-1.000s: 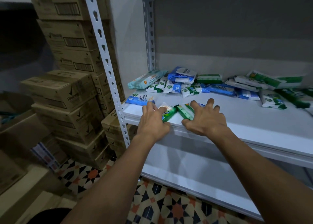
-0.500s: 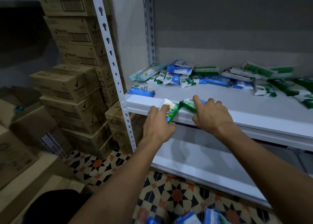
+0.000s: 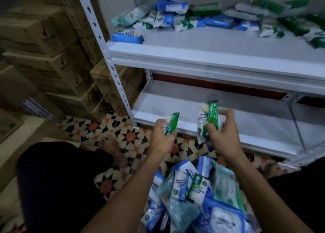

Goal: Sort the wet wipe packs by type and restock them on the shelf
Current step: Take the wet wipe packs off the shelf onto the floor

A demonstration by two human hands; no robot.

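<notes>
My left hand (image 3: pixel 162 137) grips a small green and white wipe pack (image 3: pixel 171 122) in front of the lower shelf (image 3: pixel 255 120). My right hand (image 3: pixel 224 132) grips two small green and white wipe packs (image 3: pixel 207 120), held upright. Between my arms on the floor lies a heap of mixed wipe packs (image 3: pixel 198 194), blue, white and pale green. On the upper shelf (image 3: pixel 211 56) a row of blue and green packs (image 3: pixel 211 16) lies along the back, with one blue pack (image 3: pixel 127 37) apart at the front left.
Stacked cardboard boxes (image 3: pixel 52 48) fill the left side beside the white perforated shelf post (image 3: pixel 105 56). The floor has patterned tiles (image 3: pixel 109 129). My bare foot (image 3: pixel 112 148) and dark-clothed knee (image 3: pixel 58 180) are at the lower left.
Both hands came down from the upper shelf's front edge with the green packs in them. The view tilted down, so the heap of packs on the floor now shows.
</notes>
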